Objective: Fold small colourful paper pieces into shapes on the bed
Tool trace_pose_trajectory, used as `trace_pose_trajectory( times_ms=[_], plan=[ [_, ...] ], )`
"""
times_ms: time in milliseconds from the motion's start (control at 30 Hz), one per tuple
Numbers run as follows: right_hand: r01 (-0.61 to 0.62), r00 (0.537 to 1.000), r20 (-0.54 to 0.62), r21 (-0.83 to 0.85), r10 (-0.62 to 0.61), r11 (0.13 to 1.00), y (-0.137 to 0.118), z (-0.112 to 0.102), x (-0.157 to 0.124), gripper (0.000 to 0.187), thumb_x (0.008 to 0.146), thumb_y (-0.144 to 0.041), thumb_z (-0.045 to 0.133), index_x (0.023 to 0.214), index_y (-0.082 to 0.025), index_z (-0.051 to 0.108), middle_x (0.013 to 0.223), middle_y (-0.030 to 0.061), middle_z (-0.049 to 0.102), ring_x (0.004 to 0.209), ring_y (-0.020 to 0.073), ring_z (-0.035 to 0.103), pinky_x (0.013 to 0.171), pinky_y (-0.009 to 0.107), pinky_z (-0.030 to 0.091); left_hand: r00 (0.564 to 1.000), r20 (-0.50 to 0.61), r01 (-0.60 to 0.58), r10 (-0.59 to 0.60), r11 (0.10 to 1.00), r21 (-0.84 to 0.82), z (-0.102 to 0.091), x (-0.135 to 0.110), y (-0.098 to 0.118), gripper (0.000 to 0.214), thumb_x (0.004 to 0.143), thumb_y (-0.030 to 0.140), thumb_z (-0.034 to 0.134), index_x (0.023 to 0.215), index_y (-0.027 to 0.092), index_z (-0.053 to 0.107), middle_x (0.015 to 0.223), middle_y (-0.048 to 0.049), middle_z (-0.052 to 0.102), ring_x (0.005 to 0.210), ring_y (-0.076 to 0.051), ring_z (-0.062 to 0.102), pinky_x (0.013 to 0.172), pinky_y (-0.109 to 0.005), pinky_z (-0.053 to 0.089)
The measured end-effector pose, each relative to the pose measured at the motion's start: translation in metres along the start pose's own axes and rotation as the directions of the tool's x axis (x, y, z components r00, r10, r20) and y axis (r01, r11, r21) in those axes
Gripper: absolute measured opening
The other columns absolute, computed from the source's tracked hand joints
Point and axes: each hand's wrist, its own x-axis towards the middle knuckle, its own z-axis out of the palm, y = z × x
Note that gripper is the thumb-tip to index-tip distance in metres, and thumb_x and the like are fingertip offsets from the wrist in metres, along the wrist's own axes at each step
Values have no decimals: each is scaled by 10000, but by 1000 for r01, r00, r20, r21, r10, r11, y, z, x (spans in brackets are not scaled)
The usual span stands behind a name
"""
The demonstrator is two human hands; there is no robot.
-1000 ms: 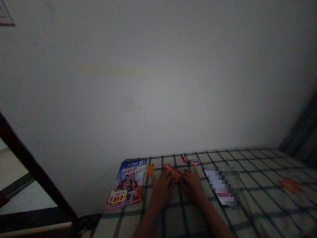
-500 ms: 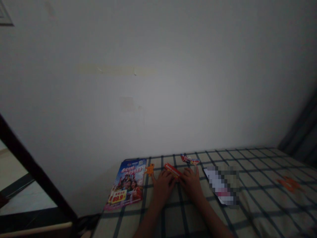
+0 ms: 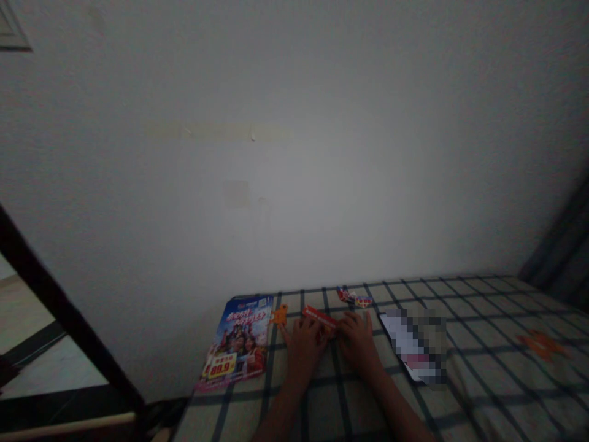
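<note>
A narrow red folded paper strip (image 3: pixel 319 316) with pale lettering lies slantwise between my hands on the checked sheet. My left hand (image 3: pixel 304 337) grips its left and lower part, with the thumb reaching out to the left. On the right end, the fingers of my right hand (image 3: pixel 357 334) are pressed down. Both hands partly cover the strip's near edge. Just left of my left hand is a small orange figure-shaped piece (image 3: pixel 279 315). Beyond my right hand sits a small red, white and blue folded paper piece (image 3: pixel 354 298).
A glossy printed leaflet stack (image 3: pixel 239 347) lies at left. On the right is a dark-edged flat object (image 3: pixel 405 344), partly pixelated. Farther right lies an orange piece (image 3: pixel 543 345). A wall (image 3: pixel 294 184) rises behind the checked sheet (image 3: pixel 488 319); a dark post (image 3: pixel 69 313) stands left.
The red strip has turned slightly flatter, and its face looks narrower. My hands have shifted a little on it and still hold it. The view has moved slightly.
</note>
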Motion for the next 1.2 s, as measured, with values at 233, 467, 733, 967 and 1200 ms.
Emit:
trace_pose_trajectory(
  times_ms=[233, 467, 733, 967, 1200],
  plan=[
    [-59, 998, 10, -56, 59, 997, -6, -8, -1, 290, 797, -157, 625, 926, -390, 740, 1092, -21, 689, 1267, 281, 457, 1170, 642, 12, 1000, -3, -6, 6, 1000, 18, -5, -1, 1, 236, 933, 464, 558, 1066, 348, 714, 1182, -31, 682, 1123, -304, 540, 1079, -778, 62],
    [-161, 987, 12, -97, 163, 982, 2, -2, 1, 195, 876, -266, 608, 963, -374, 745, 1133, 19, 653, 1200, 268, 487, 1148, 617, 160, 986, 77, -144, 150, 986, -85, -17, -7, -7, 235, 961, 415, 547, 1146, 473, 680, 1087, 11, 690, 1114, -260, 540, 1107, -752, 16],
    [-168, 986, -30, -76, 166, 983, 19, 13, 3, 190, 874, -306, 643, 1003, -407, 739, 1121, 37, 637, 1111, 271, 524, 1023, 538, 360, 961, 187, -190, 205, 977, -93, -12, -3, -14, 326, 945, 450, 572, 1260, 528, 595, 1262, 30, 650, 1208, -284, 477, 1108, -751, 84],
    [-205, 975, -97, -67, 198, 976, 22, 17, 4, 139, 849, -323, 664, 960, -344, 744, 1138, 53, 632, 1088, 273, 530, 976, 463, 388, 949, 211, -236, 233, 972, -10, -6, -3, -15, 467, 970, 486, 503, 1407, 593, 377, 1410, 47, 577, 1285, -309, 425, 1097, -785, 75],
    [-274, 959, -79, -14, 272, 962, 23, 17, 6, 118, 844, -373, 681, 925, -309, 737, 1125, 54, 637, 1090, 272, 533, 979, 432, 385, 953, 206, -223, 224, 974, -25, -2, -2, -14, 419, 951, 519, 523, 1361, 582, 463, 1407, 53, 573, 1295, -317, 411, 1092, -795, 47]
  ],
)
